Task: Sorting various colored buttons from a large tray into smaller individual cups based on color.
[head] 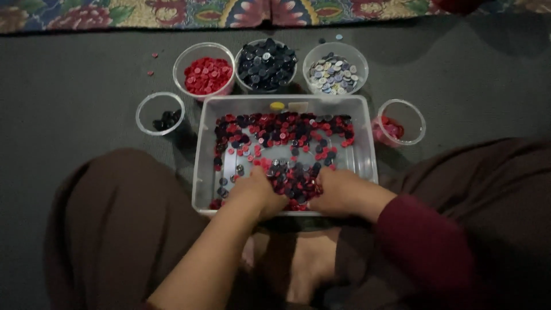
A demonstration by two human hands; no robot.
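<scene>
Fingertips of both hands buried among buttons

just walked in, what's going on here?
A person sits on the floor with both hands in a clear tray of mixed red and dark buttons. The left hand and right hand rest in the near pile. Beyond the tray stand cups of red buttons, dark buttons and pale buttons. Small cups sit on either side.

One head-worn camera looks steeply down from close above the person's lap, facing away over the clear tray near centre toward the patterned cloth at the far edge.
</scene>
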